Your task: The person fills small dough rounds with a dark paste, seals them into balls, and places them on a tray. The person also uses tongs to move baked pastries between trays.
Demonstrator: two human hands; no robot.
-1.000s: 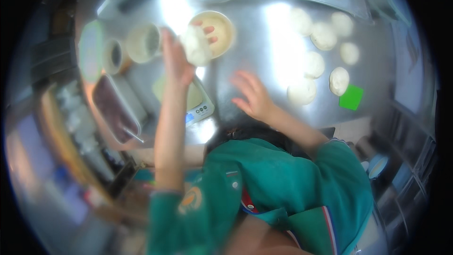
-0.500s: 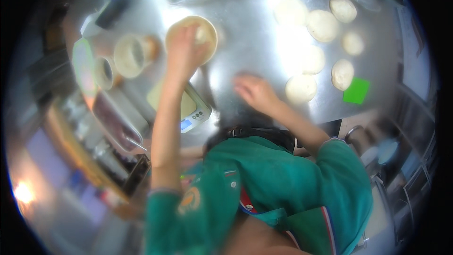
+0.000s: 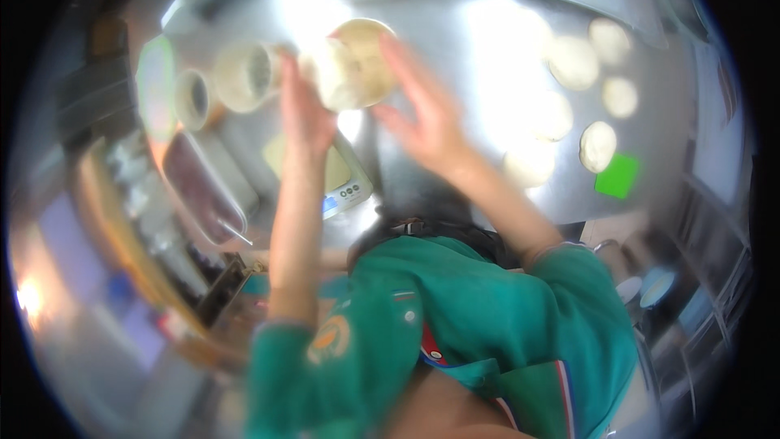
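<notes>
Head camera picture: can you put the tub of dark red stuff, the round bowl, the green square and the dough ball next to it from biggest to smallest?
1. Tub of dark red stuff
2. Round bowl, partly hidden by dough
3. Green square and dough ball: too alike to rank

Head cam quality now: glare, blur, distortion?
Head view: blown-out glare on the metal tabletop, washing out the nearest dough balls; left hand, right hand and the white dough piece are smeared, likely by motion; the green square reads crisper; fisheye bows straight edges, with black corners; a bright light spot sits at lower left.
</notes>
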